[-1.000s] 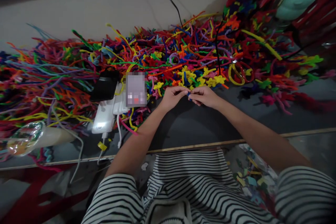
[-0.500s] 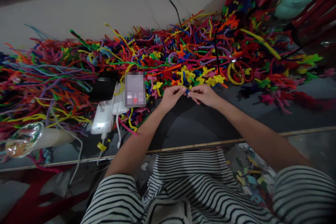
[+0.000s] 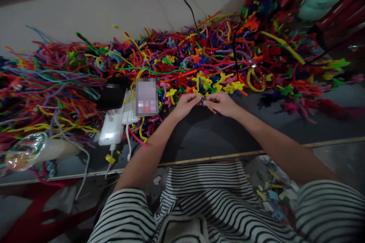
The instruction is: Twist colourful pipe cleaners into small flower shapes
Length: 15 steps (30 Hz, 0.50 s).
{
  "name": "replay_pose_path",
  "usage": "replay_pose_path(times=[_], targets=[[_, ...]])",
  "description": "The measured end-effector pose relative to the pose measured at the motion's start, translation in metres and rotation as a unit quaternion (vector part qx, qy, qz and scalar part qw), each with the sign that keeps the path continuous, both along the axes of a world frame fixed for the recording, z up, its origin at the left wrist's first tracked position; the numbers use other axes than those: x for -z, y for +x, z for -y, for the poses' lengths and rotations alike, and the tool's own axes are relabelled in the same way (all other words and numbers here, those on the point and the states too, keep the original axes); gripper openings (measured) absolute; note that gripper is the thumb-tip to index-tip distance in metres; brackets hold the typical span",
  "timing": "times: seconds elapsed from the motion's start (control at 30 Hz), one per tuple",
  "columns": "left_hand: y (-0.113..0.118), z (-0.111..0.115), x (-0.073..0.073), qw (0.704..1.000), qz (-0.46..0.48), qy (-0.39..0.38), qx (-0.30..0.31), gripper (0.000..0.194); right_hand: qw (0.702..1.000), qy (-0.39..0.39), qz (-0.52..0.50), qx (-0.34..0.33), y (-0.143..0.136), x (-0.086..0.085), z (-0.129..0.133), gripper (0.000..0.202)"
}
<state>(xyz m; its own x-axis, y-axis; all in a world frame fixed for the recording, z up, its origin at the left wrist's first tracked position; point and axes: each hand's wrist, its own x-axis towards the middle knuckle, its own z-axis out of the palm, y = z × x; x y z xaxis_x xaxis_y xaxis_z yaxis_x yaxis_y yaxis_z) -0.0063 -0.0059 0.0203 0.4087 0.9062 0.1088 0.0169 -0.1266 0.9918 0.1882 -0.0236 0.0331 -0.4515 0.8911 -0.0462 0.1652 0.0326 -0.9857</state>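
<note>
A small blue fuzzy piece (image 3: 202,100) sits between my fingertips, in front of the pile. My left hand (image 3: 188,104) pinches it from the left, and my right hand (image 3: 221,103) pinches it from the right. The fingertips nearly meet and hide most of the piece. Just beyond my hands lie yellow fuzzy flower shapes (image 3: 203,79) among other coloured ones. Both hands are above the dark tabletop (image 3: 211,133).
Coloured fuzzy stems (image 3: 65,60) are heaped along the wall. Scissors (image 3: 256,79) with yellow and red handles lie right of my hands. On the left are a black phone (image 3: 112,95), a white power bank (image 3: 110,129) with cables, and a plastic cup (image 3: 54,149).
The blue piece has turned slightly between my fingertips, and my fingers have shifted a little. Both arms stay almost in the same place.
</note>
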Motion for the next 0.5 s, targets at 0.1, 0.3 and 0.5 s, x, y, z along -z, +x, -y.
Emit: replay_pose_path(times=[0.1, 0.3, 0.5], targets=[[-0.003, -0.004, 0.001, 0.999, -0.013, -0.026, 0.022, 0.058, 1.000, 0.005, 0.008, -0.003, 0.000, 0.006, -0.001, 0.039], [0.001, 0.001, 0.000, 0.999, -0.018, -0.003, -0.034, 0.057, 0.974, 0.164, 0.077, 0.138, 0.002, -0.015, -0.001, 0.031], [0.005, 0.006, 0.003, 0.991, 0.032, 0.002, -0.129, 0.053, 0.968, 0.232, -0.070, 0.069, 0.001, -0.104, 0.129, 0.013]])
